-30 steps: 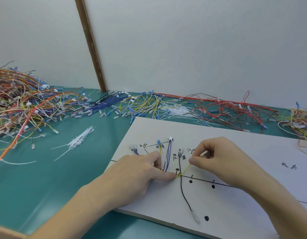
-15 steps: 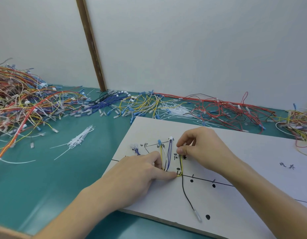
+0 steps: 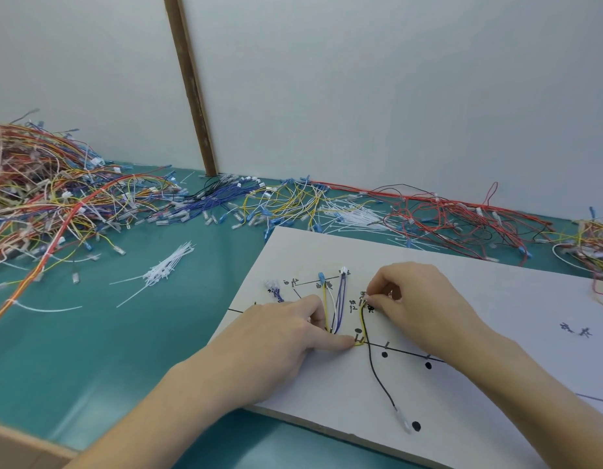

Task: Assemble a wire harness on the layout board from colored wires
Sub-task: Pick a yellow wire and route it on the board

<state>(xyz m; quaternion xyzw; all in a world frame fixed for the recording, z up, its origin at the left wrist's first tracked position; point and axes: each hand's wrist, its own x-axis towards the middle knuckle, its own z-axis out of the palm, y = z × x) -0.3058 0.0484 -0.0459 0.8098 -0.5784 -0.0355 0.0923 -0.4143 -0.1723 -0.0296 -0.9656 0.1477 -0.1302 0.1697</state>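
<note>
The white layout board [image 3: 479,275] lies on the green table, marked with black lines, dots and labels. Yellow, white and blue wires [image 3: 334,306] run side by side down its left part. My left hand [image 3: 280,336] presses its index fingertip on the bend of a yellow wire [image 3: 362,324] at the line junction. My right hand [image 3: 408,299] pinches the upper end of that yellow wire beside the written labels. A black wire [image 3: 378,377] runs from there down to a clear terminal near the front edge.
A big tangle of mixed wires [image 3: 49,204] fills the left of the table. Blue, yellow and red wire bundles [image 3: 428,214] line the back wall. White cable ties [image 3: 165,269] lie left of the board. A cardboard edge [image 3: 19,448] shows at bottom left.
My right hand swung the yellow wire's free end leftward and up, from slanting right to standing beside the black wire. My left fingertip stayed on the bend.
</note>
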